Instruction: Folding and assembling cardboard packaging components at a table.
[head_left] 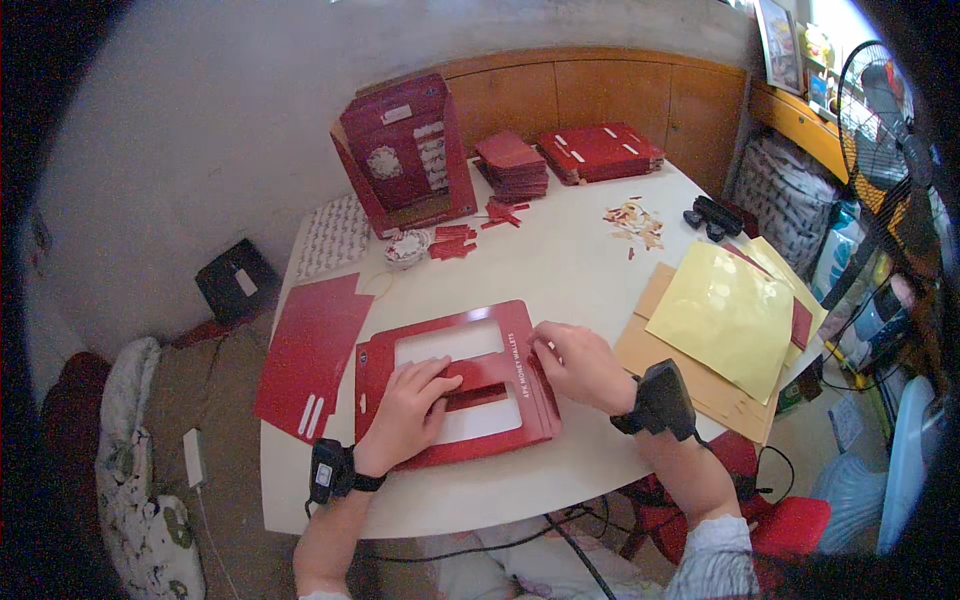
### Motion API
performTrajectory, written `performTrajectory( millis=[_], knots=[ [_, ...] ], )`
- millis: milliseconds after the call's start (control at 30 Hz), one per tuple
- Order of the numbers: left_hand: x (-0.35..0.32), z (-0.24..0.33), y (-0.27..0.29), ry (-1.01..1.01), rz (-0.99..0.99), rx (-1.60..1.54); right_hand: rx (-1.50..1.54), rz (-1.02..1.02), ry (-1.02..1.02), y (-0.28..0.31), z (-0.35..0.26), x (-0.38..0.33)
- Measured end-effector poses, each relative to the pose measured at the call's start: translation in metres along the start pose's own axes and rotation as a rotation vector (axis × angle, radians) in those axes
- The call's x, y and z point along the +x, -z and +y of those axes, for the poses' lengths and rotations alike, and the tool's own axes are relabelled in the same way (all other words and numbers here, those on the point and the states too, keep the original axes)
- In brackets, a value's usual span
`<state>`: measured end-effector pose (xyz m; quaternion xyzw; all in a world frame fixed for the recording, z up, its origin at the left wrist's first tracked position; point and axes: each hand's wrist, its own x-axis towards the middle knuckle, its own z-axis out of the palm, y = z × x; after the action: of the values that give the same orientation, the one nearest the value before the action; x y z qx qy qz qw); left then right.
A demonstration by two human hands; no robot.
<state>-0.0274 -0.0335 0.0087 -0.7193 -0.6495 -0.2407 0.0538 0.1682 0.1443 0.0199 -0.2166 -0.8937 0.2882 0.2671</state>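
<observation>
A flat red cardboard package (380,385) with white window openings lies near the front of the white table. Across its middle runs a red strip, and my left hand (405,412) rests there with fingers stretched out, pressing on the card. At the package's right edge, my right hand (578,362) is closed in a pinch on the card border; any smaller piece between the fingertips is hidden. Left of the package, several red card sheets (312,345) lie overlapped, two white strips at their lower end.
Farther back stand an open red box (405,150), a stack of small red cards (513,165) and a pile of red packages (600,152). Paper scraps (635,224) lie mid-table. Yellow sheets (720,305) cover brown card at right, near a black clip-like object (715,217) and a fan (875,120).
</observation>
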Motion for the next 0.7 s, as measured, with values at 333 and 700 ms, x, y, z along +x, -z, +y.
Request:
performTrajectory(
  millis=[333,700],
  knots=[
    [0.031,-0.006,-0.002,-0.053,-0.117,0.049,0.054,0.076,-0.004,-0.006,0.012,0.006],
    [0.043,-0.013,-0.016,-0.052,-0.219,0.027,0.022,0.098,-0.047,-0.004,0.012,0.006]
  ],
)
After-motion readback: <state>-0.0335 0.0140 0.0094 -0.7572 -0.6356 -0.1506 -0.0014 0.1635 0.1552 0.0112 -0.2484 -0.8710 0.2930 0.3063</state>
